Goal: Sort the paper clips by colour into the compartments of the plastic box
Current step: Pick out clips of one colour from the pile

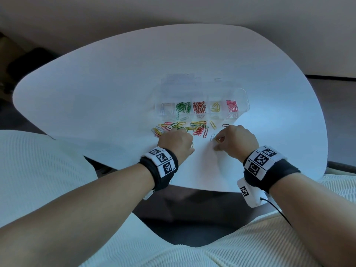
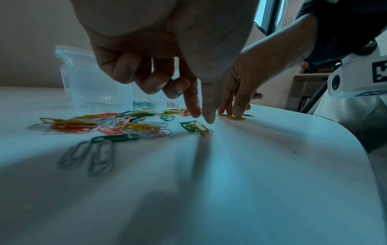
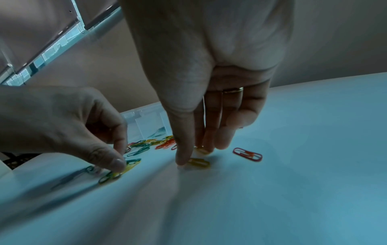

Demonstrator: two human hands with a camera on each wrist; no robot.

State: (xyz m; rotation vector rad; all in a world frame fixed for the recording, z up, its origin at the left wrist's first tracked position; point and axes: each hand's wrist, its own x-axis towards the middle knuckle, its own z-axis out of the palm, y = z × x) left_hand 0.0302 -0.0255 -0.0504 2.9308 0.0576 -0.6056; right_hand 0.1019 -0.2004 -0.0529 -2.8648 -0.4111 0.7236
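STEP: mid-sort, picking | left grip: fingertips closing on green-yellow clips, near counter edge | right grip: straight fingers pressing yellow clip | NEXT: lift, drop into matching plastic box compartment

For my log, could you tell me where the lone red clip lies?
In the right wrist view the red clip lies alone on the table, right of the right hand.

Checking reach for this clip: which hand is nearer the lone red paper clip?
Right. The right hand has its fingertips on the table just beside the red paper clip; the left hand is at the mixed pile, farther away.
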